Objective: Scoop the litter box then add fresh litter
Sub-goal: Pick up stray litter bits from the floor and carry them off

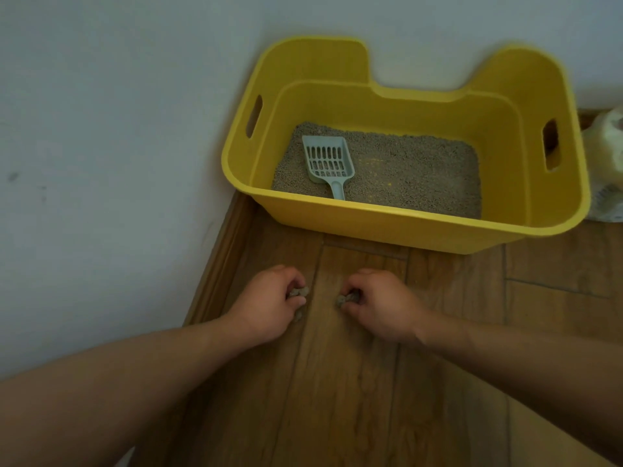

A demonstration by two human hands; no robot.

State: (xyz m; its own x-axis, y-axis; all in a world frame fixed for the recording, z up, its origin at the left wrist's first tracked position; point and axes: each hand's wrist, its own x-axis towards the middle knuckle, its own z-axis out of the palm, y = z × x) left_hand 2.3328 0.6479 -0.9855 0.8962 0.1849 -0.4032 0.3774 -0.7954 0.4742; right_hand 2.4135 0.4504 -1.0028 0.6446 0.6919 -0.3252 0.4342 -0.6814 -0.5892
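Floorboards: both hands' grips pinch litter clumps.

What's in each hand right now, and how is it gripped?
Left hand and right hand each pinch small grey litter clumps in their fingertips; the scoop lies unheld.

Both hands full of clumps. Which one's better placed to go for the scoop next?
Left, probably. The scoop lies in the box's left half, nearer the left hand. The right hand would cross over. Both must drop their clumps first.
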